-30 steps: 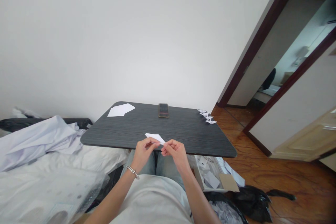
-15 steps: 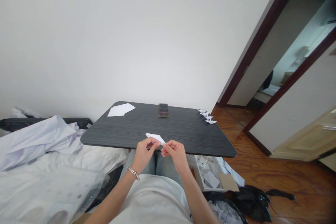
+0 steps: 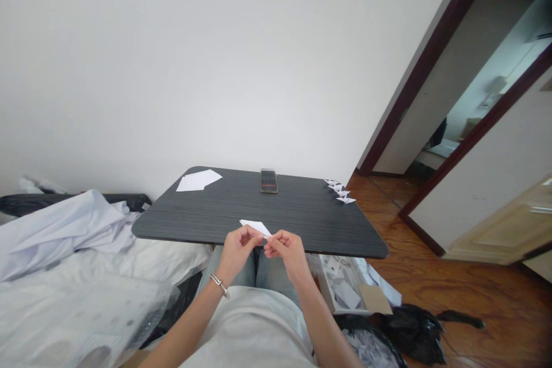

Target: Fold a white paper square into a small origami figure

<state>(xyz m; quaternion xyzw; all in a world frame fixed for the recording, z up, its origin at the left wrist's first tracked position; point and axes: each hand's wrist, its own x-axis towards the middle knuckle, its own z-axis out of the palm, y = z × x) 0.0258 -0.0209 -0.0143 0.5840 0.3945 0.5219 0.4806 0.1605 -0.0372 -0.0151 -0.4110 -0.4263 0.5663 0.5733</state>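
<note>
A small folded white paper (image 3: 256, 226) is held at the front edge of the dark table (image 3: 241, 204). My left hand (image 3: 242, 244) pinches its near side between thumb and fingers. At its right tip my right hand (image 3: 284, 245) has it pinched too, the fingertips of both hands nearly touching. Flat white sheets (image 3: 198, 180) lie at the table's back left. Several small folded paper pieces (image 3: 340, 191) stand in a row along the right edge.
A phone (image 3: 268, 181) lies at the table's back middle, near the wall. White cloth (image 3: 69, 230) covers the left side. Below the table at the right are an open box (image 3: 345, 293) with papers and black plastic bags (image 3: 416, 330).
</note>
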